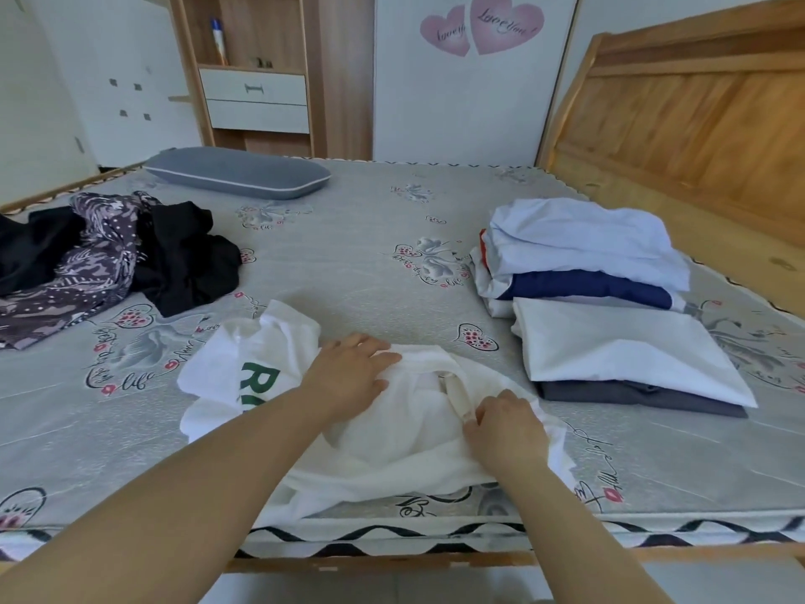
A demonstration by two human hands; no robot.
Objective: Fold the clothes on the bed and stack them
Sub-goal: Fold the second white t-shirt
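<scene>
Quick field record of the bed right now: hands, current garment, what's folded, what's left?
left hand: flat on white shirt
right hand: pinches the shirt's collar area
shirt: crumpled at near bed edge, green print showing
folded: two piles on the right, near pile, far pile
unfolded: dark heap, far left
pillow: far side of the bed

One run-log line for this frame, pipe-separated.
phase: folding | left hand: flat on white green-lettered T-shirt | right hand: pinching its fabric | folded stacks: right on bed | unfolded dark clothes pile: far left
</scene>
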